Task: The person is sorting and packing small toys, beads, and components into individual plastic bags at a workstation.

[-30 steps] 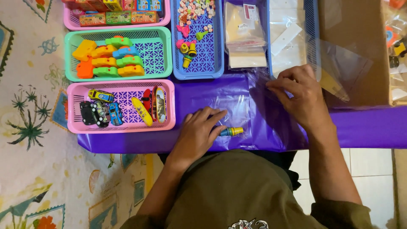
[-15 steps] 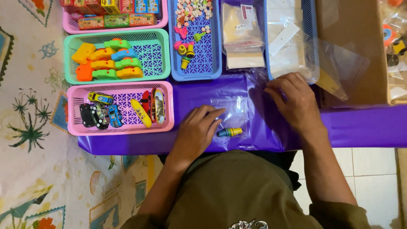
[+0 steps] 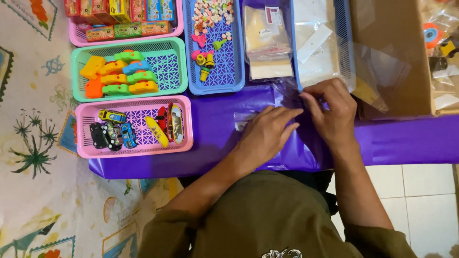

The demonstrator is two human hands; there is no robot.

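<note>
The left hand (image 3: pixel 266 135) lies flat, fingers straight, on a small clear plastic bag (image 3: pixel 245 119) on the purple table cover (image 3: pixel 215 143). Just beyond, the right hand (image 3: pixel 333 112) pinches clear plastic wrap (image 3: pixel 289 91) at the blue basket (image 3: pixel 345 52). Farther left sit a pink basket (image 3: pixel 184 125) of toy cars (image 3: pixel 114 134) and a green basket (image 3: pixel 167 71).

pink basket (image 3: pixel 184 125) with toy cars (image 3: pixel 112 134) and small skateboards (image 3: pixel 165 125), on the purple desk (image 3: pixel 406 141). just above, green basket (image 3: pixel 177 69) of bright plastic vehicles (image 3: pixel 117 76). another pink basket (image 3: pixel 79 37) at top left, packed with coloured boxes (image 3: pixel 119 12). blue basket (image 3: pixel 236 71) holding tiny charms and yellow stampers (image 3: pixel 206 64). beside it, stack of flat packets (image 3: pixel 267 40). cardboard box (image 3: pixel 387 52) at right. patterned mat (image 3: pixel 33 143) on the floor at left, white tiles (image 3: pixel 420 191) at lower right.
</note>
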